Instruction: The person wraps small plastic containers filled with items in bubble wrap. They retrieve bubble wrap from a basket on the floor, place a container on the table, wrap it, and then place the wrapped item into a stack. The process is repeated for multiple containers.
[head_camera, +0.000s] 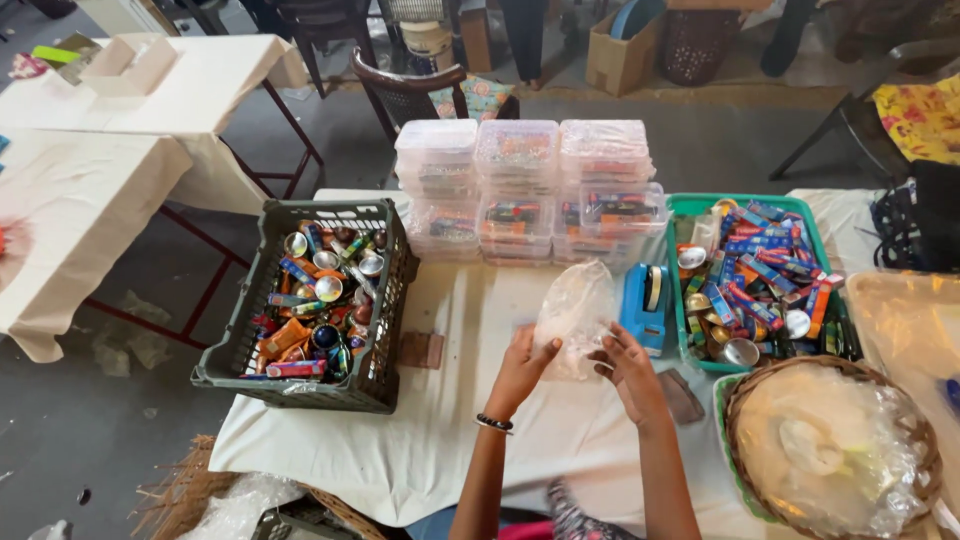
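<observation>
Clear plastic, a thin crinkled bag (574, 312), stands up between the left hand (522, 368) and the right hand (628, 368), each pinching its lower edge with thumb and fingertips. The bag sits just left of the blue tape dispenser (646, 305). Further left of the dispenser is a dark crate (240, 330) of small colourful items, behind it stacked clear boxes (520, 185), and to its right a green tray (690, 205).
</observation>
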